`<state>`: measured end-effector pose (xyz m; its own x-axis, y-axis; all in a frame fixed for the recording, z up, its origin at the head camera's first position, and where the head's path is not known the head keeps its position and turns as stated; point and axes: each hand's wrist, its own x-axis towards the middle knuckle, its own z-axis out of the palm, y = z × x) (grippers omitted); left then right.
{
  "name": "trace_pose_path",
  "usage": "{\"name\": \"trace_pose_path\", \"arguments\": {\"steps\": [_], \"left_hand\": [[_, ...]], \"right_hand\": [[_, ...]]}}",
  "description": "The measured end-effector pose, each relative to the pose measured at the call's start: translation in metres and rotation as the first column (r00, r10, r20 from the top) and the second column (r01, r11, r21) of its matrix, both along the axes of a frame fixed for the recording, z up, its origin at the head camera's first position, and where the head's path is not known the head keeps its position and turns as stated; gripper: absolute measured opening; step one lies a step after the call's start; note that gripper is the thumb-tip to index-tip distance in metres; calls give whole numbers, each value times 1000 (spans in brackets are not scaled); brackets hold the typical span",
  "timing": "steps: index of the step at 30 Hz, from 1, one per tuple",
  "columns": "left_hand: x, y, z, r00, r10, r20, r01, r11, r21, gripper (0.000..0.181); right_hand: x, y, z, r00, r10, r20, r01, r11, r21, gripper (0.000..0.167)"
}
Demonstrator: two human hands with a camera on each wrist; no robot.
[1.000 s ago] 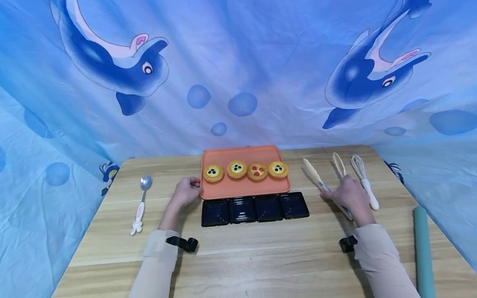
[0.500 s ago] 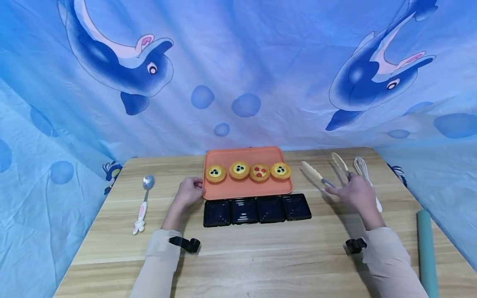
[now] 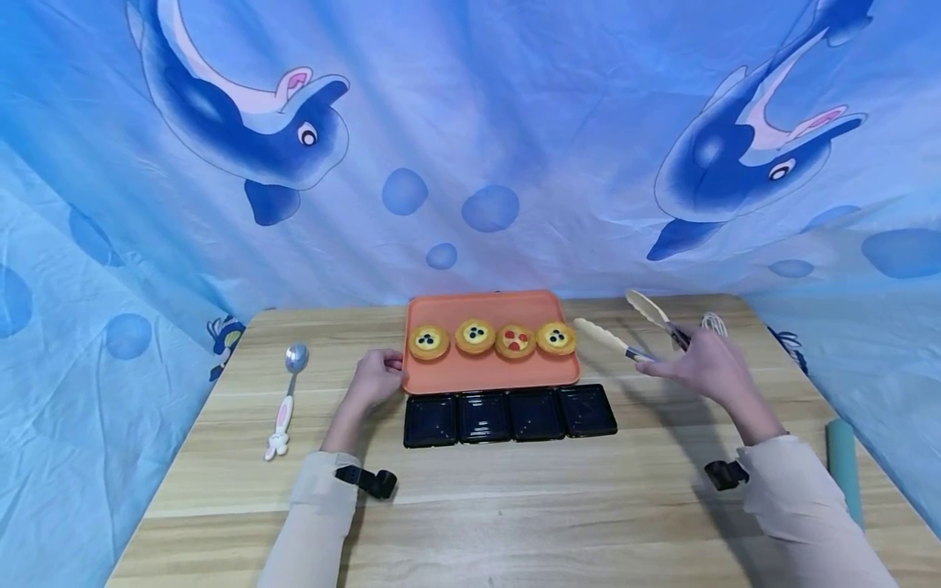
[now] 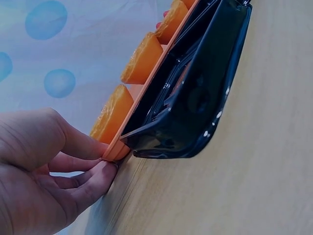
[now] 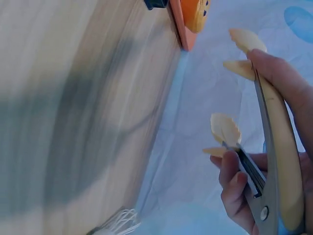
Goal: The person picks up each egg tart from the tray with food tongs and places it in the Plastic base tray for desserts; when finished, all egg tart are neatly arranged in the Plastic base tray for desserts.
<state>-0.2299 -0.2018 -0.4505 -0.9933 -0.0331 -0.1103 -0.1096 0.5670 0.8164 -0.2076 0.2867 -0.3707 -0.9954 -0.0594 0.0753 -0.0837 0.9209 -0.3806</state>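
Note:
My left hand point(image 3: 376, 376) pinches the left edge of the orange tray point(image 3: 485, 380), its thumb on the rim and fingers beneath in the left wrist view. Several round tarts stand in a row on that tray, most with dark berries and one tart point(image 3: 515, 341) with red pieces. Along its near side sits a row of black square plastic containers point(image 3: 483, 418). My right hand point(image 3: 711, 369) grips a pair of tongs point(image 5: 281, 156) above the table, the thumb on one arm and curled fingers on the other. The tongs' cream tips are spread apart, with nothing between them.
A whisk point(image 3: 714, 323) lies behind my right hand, mostly hidden by it. The spoon with a rabbit handle point(image 3: 281, 418) is at the table's left, and a teal roll point(image 3: 845, 465) at its right edge. A blue dolphin-print cloth point(image 3: 515, 98) hangs behind the table.
My right hand has lifted the tongs off the table, and their tips have shifted left to near the tray's right edge. The left hand has stayed at the tray.

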Motion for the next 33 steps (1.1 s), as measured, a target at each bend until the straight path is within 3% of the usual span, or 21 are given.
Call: {"name": "trace_pose_path", "arguments": {"steps": [6, 13, 17, 26, 33], "left_hand": [[0, 0, -1, 1000, 5, 11, -5, 1000, 20, 37], [-1, 0, -4, 1000, 8, 3, -8, 999, 38, 37], [-1, 0, -4, 1000, 12, -5, -12, 999, 39, 37], [0, 1, -5, 1000, 7, 7, -7, 997, 77, 37], [2, 0, -3, 999, 21, 25, -23, 996, 84, 37]], "right_hand": [[-16, -2, 7, 986, 163, 32, -164, 986, 20, 101], [-35, -6, 5, 943, 316, 101, -313, 949, -46, 94], [-43, -10, -1, 929, 353, 109, -349, 935, -54, 90], [-51, -16, -13, 909, 414, 49, -410, 910, -67, 74], [-51, -19, -14, 910, 410, 57, -406, 912, -65, 68]]}}
